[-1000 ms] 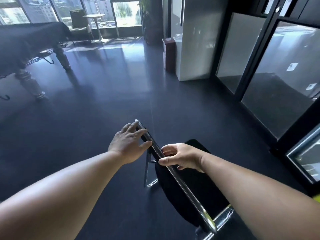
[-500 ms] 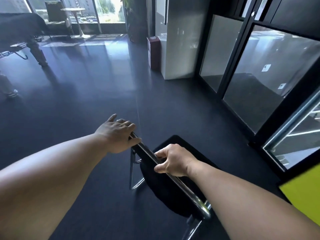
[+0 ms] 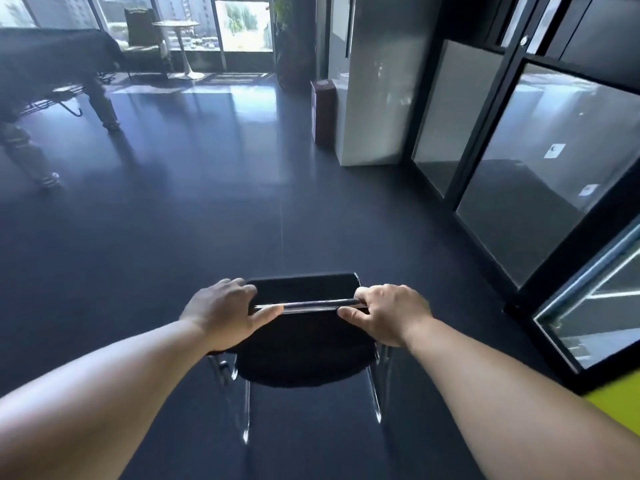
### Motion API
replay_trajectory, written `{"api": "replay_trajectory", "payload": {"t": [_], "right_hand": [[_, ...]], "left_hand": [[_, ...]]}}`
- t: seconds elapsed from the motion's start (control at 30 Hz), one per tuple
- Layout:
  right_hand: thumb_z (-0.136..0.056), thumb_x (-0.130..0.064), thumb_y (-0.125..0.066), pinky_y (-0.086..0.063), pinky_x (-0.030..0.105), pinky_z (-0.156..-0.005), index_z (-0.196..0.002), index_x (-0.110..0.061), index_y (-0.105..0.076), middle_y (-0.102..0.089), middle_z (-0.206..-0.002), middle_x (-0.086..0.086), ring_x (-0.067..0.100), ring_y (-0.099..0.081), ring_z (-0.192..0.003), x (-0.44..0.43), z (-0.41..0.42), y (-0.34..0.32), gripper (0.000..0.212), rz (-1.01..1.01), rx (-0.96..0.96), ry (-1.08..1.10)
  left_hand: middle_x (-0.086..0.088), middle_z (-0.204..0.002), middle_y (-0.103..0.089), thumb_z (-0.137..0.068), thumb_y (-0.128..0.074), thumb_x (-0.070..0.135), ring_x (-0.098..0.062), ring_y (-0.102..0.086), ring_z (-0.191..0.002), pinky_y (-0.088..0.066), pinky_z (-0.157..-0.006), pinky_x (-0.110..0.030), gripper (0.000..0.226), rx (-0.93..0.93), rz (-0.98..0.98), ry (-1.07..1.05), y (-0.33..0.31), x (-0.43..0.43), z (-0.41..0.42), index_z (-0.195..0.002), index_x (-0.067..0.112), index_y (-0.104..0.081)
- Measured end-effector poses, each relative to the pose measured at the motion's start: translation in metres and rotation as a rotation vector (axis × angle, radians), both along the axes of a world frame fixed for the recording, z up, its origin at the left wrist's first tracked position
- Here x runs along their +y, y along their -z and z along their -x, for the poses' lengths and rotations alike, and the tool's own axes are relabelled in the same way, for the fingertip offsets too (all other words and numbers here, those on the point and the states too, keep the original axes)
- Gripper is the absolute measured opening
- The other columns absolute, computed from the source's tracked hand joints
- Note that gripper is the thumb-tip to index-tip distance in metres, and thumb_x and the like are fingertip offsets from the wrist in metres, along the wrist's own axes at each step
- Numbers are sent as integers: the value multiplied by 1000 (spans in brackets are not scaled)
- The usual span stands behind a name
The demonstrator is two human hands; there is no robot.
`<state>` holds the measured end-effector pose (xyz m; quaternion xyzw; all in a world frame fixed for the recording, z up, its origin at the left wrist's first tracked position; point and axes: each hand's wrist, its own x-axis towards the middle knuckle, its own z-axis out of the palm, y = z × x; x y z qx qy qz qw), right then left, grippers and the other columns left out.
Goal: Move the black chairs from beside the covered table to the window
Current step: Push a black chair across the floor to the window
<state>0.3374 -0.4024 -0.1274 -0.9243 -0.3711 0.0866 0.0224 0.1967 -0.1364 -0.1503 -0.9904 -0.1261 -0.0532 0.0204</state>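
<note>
A black chair (image 3: 304, 355) with a chrome tube frame stands right in front of me, its back towards me and its seat pointing away. My left hand (image 3: 225, 311) grips the left end of the chrome top rail and my right hand (image 3: 388, 311) grips the right end. The table covered in black cloth (image 3: 52, 60) stands at the far left on turned legs. The windows (image 3: 242, 26) run along the far wall, well beyond the chair.
A small round white table (image 3: 180, 39) and a dark armchair (image 3: 142, 32) stand by the windows. A red-brown bin (image 3: 323, 112) and a steel-clad column (image 3: 374, 81) are ahead on the right. Glass partitions (image 3: 554, 161) line the right side. Dark open floor (image 3: 214, 202) lies between.
The chair has swung from slanting off to my right to square in front of me. Both hands stayed on the top rail and now sit at its two ends.
</note>
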Motion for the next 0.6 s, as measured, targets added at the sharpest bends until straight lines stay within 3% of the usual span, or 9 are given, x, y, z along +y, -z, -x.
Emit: {"api": "replay_trajectory", "payload": {"t": [0.1, 0.2, 0.23, 0.37, 0.6], "right_hand": [[-79, -91, -20, -35, 35, -65, -72, -27, -52, -50, -73, -11, 21, -55, -84, 11, -28, -1, 72, 144, -22, -160], [-69, -97, -14, -45, 36, -75, -78, -28, -63, -61, -95, -13, 16, -59, -92, 21, -48, 7, 85, 50, -58, -217], [-69, -97, -14, -44, 35, -75, -76, -27, -61, -61, -95, -12, 17, -59, -91, 24, -52, 10, 85, 17, -96, -208], [-71, -95, -11, -42, 35, -67, -63, -23, -47, -51, -66, -8, 23, -54, -70, 46, -57, 19, 81, 1, -175, -218], [-76, -90, -16, -46, 35, -71, -65, -23, -49, -53, -67, -7, 23, -55, -72, 98, -82, 18, 76, -59, -155, -277]], "left_hand": [[14, -69, -50, -74, -10, 96, -4, -46, -62, -33, -54, -30, 76, -81, 20, -47, 9, 3, 0, -67, 27, -40], [15, -64, -53, -71, -14, 98, 0, -45, -58, -31, -51, -29, 72, -100, 59, -70, 9, 12, -9, -70, 30, -38], [15, -65, -53, -69, -13, 98, 0, -45, -59, -32, -53, -29, 72, -94, 75, -67, 7, 18, -13, -70, 31, -38], [16, -72, -52, -69, 0, 97, -4, -48, -66, -35, -60, -31, 80, -60, 57, -1, 6, 48, -26, -70, 28, -43], [15, -72, -52, -72, 0, 94, -10, -49, -68, -32, -58, -30, 80, -84, 7, -5, 5, 101, -56, -68, 27, -45]]}}
